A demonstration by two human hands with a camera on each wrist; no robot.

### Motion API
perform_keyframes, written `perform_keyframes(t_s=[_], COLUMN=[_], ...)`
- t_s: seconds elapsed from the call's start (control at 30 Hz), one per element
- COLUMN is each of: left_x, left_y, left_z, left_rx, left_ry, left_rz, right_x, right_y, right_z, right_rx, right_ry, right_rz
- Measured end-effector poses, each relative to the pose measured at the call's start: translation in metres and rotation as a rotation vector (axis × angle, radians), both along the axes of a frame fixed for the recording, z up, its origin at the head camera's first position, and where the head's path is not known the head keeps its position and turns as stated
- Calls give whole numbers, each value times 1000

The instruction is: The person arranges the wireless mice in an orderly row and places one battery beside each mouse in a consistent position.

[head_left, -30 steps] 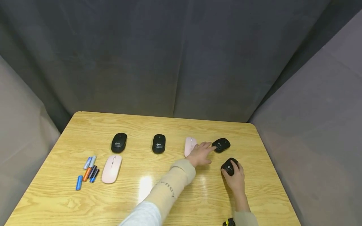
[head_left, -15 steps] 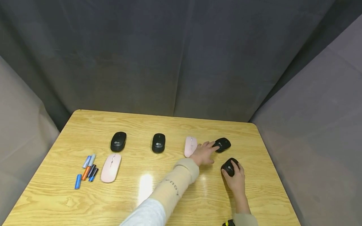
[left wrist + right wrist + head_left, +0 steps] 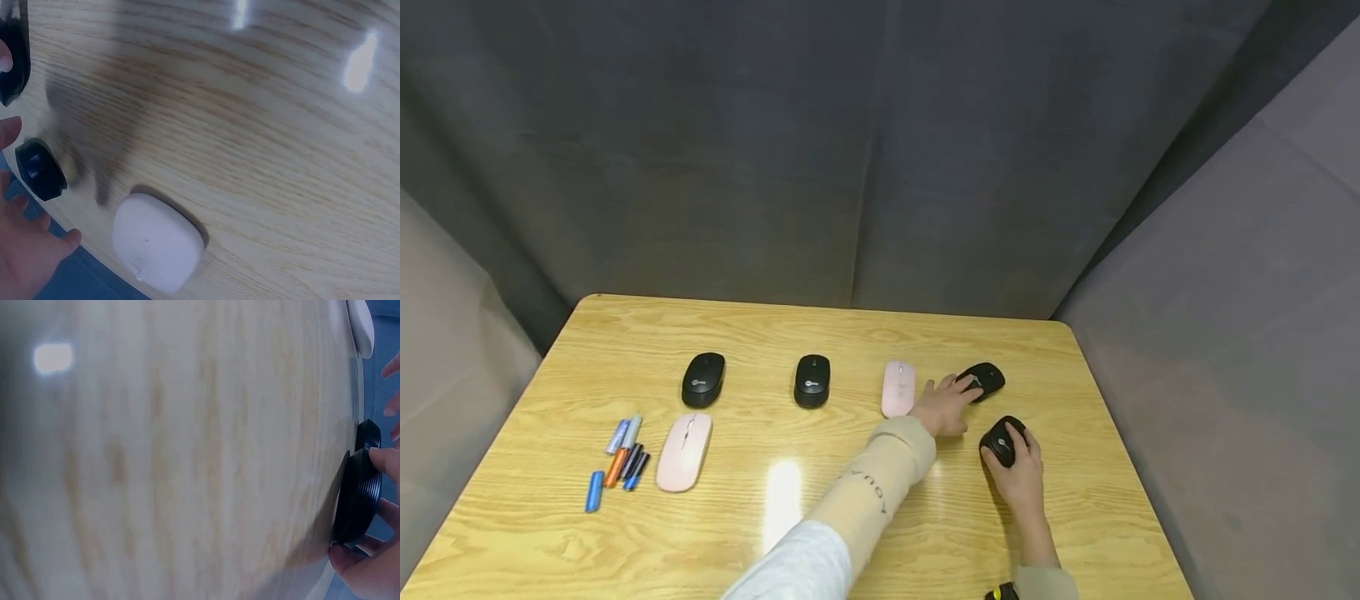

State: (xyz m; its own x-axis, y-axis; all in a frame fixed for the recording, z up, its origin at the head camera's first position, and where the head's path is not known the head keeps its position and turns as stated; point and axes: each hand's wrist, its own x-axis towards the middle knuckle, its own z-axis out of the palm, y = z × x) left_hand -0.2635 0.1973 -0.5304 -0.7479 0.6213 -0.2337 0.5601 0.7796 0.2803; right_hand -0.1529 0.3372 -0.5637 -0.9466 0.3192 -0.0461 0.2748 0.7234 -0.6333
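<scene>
My left hand (image 3: 942,407) is spread with straight fingers over a black computer mouse (image 3: 988,377) near the table's far right. In the left wrist view, that black mouse (image 3: 40,170) sits on the wood close beyond the left hand (image 3: 28,253); contact cannot be made out. Just nearer, my right hand (image 3: 1021,475) grips another black mouse (image 3: 1000,439) between thumb and fingers. The right wrist view has this gripped mouse (image 3: 359,497) tilted, with a shadow on the tabletop beside it. A pink mouse (image 3: 898,385) lies left of my left hand.
Two more black mice, one at the middle (image 3: 812,381) and one farther left (image 3: 703,379), rest toward the table's back. Another pink mouse (image 3: 683,452) lies at left beside several short markers (image 3: 625,454). A dark curtain (image 3: 775,167) hangs behind the wooden table (image 3: 880,333).
My left hand has shifted slightly right, so its fingers lie farther over the black mouse and the pink mouse shows more. The right hand keeps its grip. The head view has shifted slightly.
</scene>
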Motion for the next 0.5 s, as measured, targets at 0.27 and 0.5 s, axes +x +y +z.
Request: perform_keyframes(t_s=[0.27,0.5], left_x=[3,0], left_y=[7,12], left_z=[7,7], left_rx=[-88,-202], left_ry=[21,-5], left_rz=[8,25], right_x=[1,1], right_y=[0,0], right_z=[0,-1], right_rx=[5,16], right_ry=[2,24], right_rz=[6,15])
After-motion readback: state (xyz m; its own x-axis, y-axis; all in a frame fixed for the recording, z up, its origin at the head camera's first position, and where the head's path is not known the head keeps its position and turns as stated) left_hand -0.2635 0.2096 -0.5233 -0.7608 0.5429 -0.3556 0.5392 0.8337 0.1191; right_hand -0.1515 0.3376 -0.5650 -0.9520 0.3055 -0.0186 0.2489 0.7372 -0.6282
